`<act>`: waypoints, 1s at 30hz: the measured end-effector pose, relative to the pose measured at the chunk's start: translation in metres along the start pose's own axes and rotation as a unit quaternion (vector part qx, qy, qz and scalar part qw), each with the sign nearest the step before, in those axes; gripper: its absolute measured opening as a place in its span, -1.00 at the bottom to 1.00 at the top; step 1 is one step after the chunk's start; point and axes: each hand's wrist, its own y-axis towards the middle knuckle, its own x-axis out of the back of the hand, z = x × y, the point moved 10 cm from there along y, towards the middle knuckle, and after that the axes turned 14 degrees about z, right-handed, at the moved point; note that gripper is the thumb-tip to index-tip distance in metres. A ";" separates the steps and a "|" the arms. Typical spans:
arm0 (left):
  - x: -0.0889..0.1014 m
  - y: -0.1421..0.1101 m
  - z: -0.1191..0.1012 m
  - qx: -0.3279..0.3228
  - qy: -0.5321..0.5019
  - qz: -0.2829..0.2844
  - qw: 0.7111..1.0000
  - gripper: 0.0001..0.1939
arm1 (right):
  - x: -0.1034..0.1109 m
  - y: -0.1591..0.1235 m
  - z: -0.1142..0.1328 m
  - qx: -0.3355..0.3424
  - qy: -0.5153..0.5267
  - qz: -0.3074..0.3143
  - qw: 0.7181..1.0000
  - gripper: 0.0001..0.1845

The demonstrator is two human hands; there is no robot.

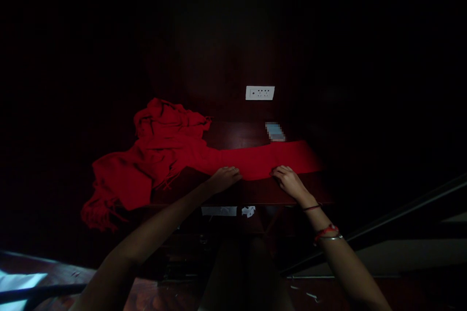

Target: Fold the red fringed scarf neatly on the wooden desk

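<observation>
A long red scarf (255, 160) with fringed ends lies across a dark wooden table. Its right part is spread into a smooth flat band, while the left part is a crumpled heap whose fringe hangs over the near table edge. My left hand (224, 179) is closed at the band's near edge, fingers curled on the cloth. A short way to the right, my right hand (291, 182) pinches the same edge, with bracelets around that wrist. The fingertips are partly hidden in the dim light.
Behind the band lies a blurred phone-like rectangle (275, 131). A white socket plate (260, 93) is on the dark wall above. Below the table edge (255, 203) are a white strip (219, 211) and crumpled white paper (248, 211). Much of the surroundings is too dark to make out.
</observation>
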 end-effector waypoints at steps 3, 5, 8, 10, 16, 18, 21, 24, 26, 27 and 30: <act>-0.004 0.001 0.001 0.016 0.011 -0.005 1.000 -0.79 | 0.002 -0.001 0.001 -0.004 0.007 -0.005 1.000 -0.70; -0.002 0.001 0.002 0.024 0.020 -0.014 0.999 -0.79 | 0.003 -0.001 0.001 -0.005 0.004 -0.007 1.000 -0.71; 0.004 0.002 0.002 0.025 0.033 -0.016 0.999 -0.79 | 0.008 -0.003 0.001 -0.011 -0.005 -0.025 1.000 -0.71; 0.007 0.001 0.001 0.019 0.026 -0.003 0.999 -0.79 | 0.009 -0.004 0.000 -0.014 -0.009 -0.033 0.999 -0.71; 0.014 -0.009 0.001 -0.054 -0.103 0.042 0.992 -0.70 | 0.002 -0.005 0.002 0.002 0.006 -0.018 1.000 -0.73; 0.021 -0.007 0.008 -0.062 -0.154 0.026 0.986 -0.73 | 0.005 -0.003 0.002 -0.003 0.021 -0.025 0.999 -0.72; 0.027 0.007 0.029 -0.014 -0.189 -0.028 0.982 -0.66 | 0.015 0.007 0.002 -0.013 0.070 -0.051 0.996 -0.69; 0.000 0.029 0.049 0.070 -0.193 0.022 0.978 -0.58 | 0.016 0.023 0.005 -0.022 0.094 -0.049 0.994 -0.63; -0.027 0.038 0.058 0.114 -0.196 0.094 0.969 -0.51 | 0.003 0.032 0.007 -0.033 0.076 -0.004 0.997 -0.56; -0.037 0.039 0.062 0.127 -0.197 0.119 0.965 -0.48 | -0.007 0.034 0.007 -0.039 0.064 0.025 0.997 -0.53; -0.048 0.035 0.072 0.141 -0.198 0.130 0.961 -0.41 | -0.031 0.033 0.005 -0.050 0.041 0.095 0.993 -0.50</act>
